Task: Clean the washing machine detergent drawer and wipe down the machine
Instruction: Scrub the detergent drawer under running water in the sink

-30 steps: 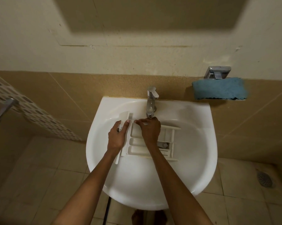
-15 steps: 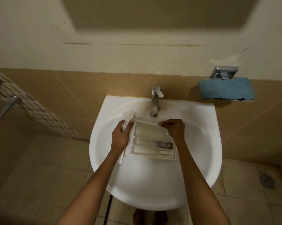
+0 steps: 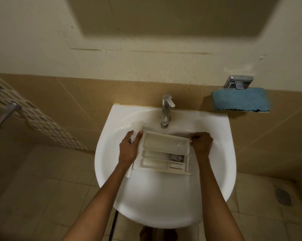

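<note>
Drawer [image 3: 161, 151] sat in sink [image 3: 164, 197] under tap [image 3: 166, 110]. Left hand [image 3: 129, 148] gripped its front panel; right hand [image 3: 201, 142] pinched its far end.

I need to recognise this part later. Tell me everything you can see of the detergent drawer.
The detergent drawer is off-white plastic, open side up, held over the sink below the tap. It has one wide compartment at the back, two narrow ones in front and a small grey insert. The left hand grips its front panel; the right hand pinches the opposite end.
</note>
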